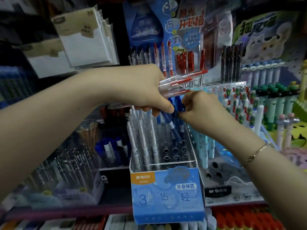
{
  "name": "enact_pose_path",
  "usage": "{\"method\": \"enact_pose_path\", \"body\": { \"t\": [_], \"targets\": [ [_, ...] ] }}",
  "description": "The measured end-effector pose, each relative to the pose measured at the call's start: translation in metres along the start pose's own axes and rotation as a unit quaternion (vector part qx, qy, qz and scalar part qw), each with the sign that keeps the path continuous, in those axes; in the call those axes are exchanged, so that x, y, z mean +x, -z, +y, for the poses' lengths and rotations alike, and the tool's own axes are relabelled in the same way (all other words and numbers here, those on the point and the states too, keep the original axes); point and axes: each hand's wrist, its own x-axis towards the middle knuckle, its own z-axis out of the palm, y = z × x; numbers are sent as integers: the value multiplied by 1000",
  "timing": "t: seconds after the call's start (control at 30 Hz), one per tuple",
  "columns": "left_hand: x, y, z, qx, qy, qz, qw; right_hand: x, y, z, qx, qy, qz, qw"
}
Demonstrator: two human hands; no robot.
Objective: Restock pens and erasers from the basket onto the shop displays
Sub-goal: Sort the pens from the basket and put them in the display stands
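We see the clear display box (pixel 163 165) holding white pens (pixel 141 130), our left hand (pixel 146 90) gripping red-capped pens (pixel 182 80), our right hand (pixel 197 108) pinching a blue pen (pixel 171 124)

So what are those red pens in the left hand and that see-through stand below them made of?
The red pens look like clear glossy plastic: the red inside shows through the barrels, which catch glints. The stand seems clear acrylic or similar hard plastic: pens show through its shiny front wall. Its blue label looks like printed card, though that is less certain.
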Motion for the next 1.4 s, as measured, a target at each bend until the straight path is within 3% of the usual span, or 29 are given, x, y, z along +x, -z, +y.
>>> {"method": "enact_pose_path", "body": {
  "t": [0.13, 0.3, 0.57, 0.87, 1.03, 1.2, 1.4],
  "targets": [
    [1, 4, -3, 15, 11, -10, 1000, 1, 14, -5, 84, -3, 34, 996],
    [3, 17, -11, 30, 21, -2, 999, -13, 52, -7, 275, 28, 184, 943],
    [13, 14, -7, 33, 12, -41, 999, -58, 25, 0, 292, 27, 109, 950],
    [22, 10, -5, 55, -5, -69, 996, -65, 15, -3, 292, 62, 161, 941],
    [27, 3, -2, 83, -18, -86, 993, -67, 8, -3, 279, 66, 129, 949],
    [34, -18, -7, 108, -36, -22, 993, -68, -3, -4, 228, 57, 90, 968],
    [31, -28, -13, 69, -53, 38, 995, -65, -14, -2, 286, -7, 108, 952]
  ]
}}
